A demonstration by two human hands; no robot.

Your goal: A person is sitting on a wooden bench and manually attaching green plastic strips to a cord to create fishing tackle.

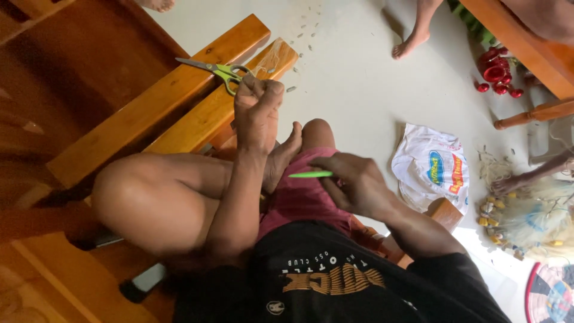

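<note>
I see my left hand (257, 110) bunched in a loose fist, fingertips pinched together; I cannot tell what they pinch. Green-handled scissors (218, 70) lie just beyond it on the wooden armrest (161, 98). To its right, my right hand (353, 182) pinches a thin green needle-like tool (310, 174), its tip pointing back toward the left forearm.

I can't tell what my closed left hand (257, 107) pinches; the green needle's (311, 174) end hides under my right hand (353, 185).
</note>
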